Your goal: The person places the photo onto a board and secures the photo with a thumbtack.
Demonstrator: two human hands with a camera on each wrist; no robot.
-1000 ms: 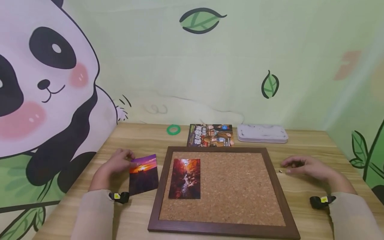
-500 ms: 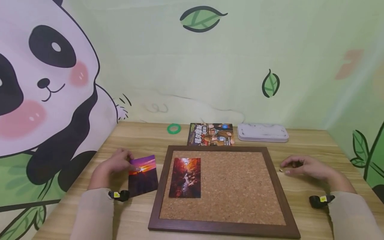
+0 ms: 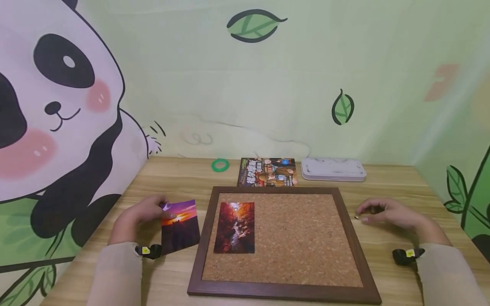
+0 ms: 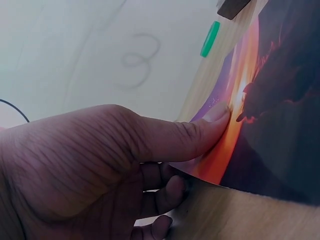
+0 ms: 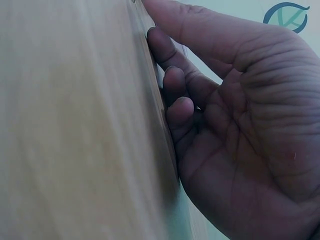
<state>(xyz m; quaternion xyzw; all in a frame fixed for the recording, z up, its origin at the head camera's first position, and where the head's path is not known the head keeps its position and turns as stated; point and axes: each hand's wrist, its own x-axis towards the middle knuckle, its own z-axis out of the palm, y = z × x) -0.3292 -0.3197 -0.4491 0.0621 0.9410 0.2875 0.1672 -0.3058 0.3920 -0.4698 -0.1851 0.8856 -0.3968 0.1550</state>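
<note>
My left hand [image 3: 147, 210] holds a sunset photo [image 3: 181, 231] by its upper left side, thumb on the printed face. In the left wrist view the thumb [image 4: 185, 135] lies across the orange band, and the other fingers curl below the edge. My right hand [image 3: 392, 214] is low over the table, right of the corkboard [image 3: 302, 238], thumb and index finger pinching a tiny brass-coloured thumbtack [image 3: 357, 217]. The right wrist view cuts off those fingertips and shows the other fingers [image 5: 175, 82] curled. A photo of an autumn stream [image 3: 235, 227] lies on the cork's left part.
A green tape roll [image 3: 220, 165], a printed booklet [image 3: 267, 172] and a pale case [image 3: 333, 169] line the back of the wooden table [image 3: 168, 276]. The corkboard's brown frame [image 3: 283, 290] is raised at its edges. A wall with panda and leaf drawings stands behind.
The sunset photo and my left hand have shifted slightly left and nearer me. My right thumb and index finger have drawn closer round the thumbtack. The corkboard and its photo have not moved.
</note>
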